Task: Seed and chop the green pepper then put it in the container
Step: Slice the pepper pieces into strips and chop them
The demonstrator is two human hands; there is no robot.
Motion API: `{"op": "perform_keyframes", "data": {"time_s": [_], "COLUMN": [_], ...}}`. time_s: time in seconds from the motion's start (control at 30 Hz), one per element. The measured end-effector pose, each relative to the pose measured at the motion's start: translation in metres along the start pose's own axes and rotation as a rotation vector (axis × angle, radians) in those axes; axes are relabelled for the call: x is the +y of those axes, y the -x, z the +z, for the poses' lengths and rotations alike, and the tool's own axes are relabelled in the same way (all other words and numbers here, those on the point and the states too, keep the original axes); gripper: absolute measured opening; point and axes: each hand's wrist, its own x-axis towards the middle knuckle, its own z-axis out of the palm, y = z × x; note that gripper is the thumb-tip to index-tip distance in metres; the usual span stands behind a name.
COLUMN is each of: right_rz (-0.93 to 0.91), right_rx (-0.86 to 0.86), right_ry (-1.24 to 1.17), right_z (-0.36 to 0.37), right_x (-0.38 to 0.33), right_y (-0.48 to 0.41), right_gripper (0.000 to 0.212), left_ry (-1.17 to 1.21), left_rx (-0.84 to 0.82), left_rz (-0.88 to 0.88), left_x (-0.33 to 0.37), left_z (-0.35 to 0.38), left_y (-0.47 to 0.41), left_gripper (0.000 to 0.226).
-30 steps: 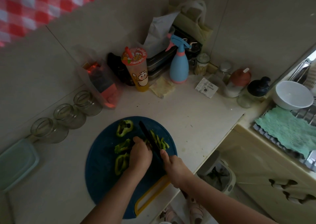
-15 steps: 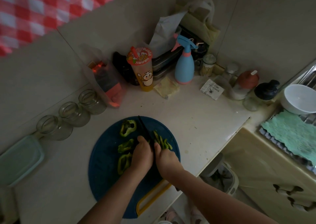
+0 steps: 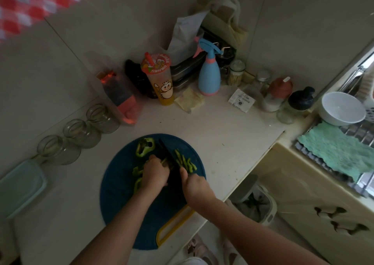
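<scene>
A round dark blue cutting board lies at the counter's front edge. On it, my left hand holds down a piece of green pepper with curled fingers. My right hand grips the handle of a dark knife whose blade lies just right of my left fingers. Cut pepper strips sit to the right of the blade. A larger pepper piece lies at the board's far side. A pale teal lidded container stands at the far left of the counter.
Three glass jars line the left wall. A printed drink cup, a blue spray bottle, bags and small jars crowd the back corner. A white bowl and green cloth sit by the sink at right. A bin stands below the counter edge.
My right hand has moved in toward my left hand with the knife, and the blade now lies close against the pepper piece my left hand holds. The camera has shifted slightly.
</scene>
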Motion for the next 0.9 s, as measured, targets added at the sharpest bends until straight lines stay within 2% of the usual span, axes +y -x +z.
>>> {"op": "perform_keyframes", "data": {"time_s": [0.1, 0.37, 0.53, 0.77, 0.9], "right_rz": [-0.011, -0.018, -0.011, -0.065, -0.054], "right_rx": [-0.004, 0.001, 0.005, -0.015, -0.007], "right_ry": [0.002, 0.020, -0.021, -0.128, -0.172], "right_z": [-0.003, -0.006, -0.006, -0.015, -0.020], "right_x": [0.000, -0.011, -0.009, -0.008, -0.003], "right_y": [-0.001, 0.001, -0.003, 0.006, 0.016], "right_gripper": [0.050, 0.055, 0.055, 0.058, 0.058], "left_ry": [-0.064, -0.141, -0.145, -0.047, -0.127], "left_rx": [-0.041, -0.140, -0.035, 0.044, 0.104], "left_rz": [0.043, 0.078, 0.162, 0.140, 0.219], "left_x": [-0.001, -0.009, -0.011, -0.013, -0.015], "left_z": [0.000, -0.011, -0.028, 0.005, 0.009], "left_y": [0.005, 0.017, 0.019, 0.024, 0.024], "left_gripper": [0.025, 0.023, 0.016, 0.021, 0.022]}}
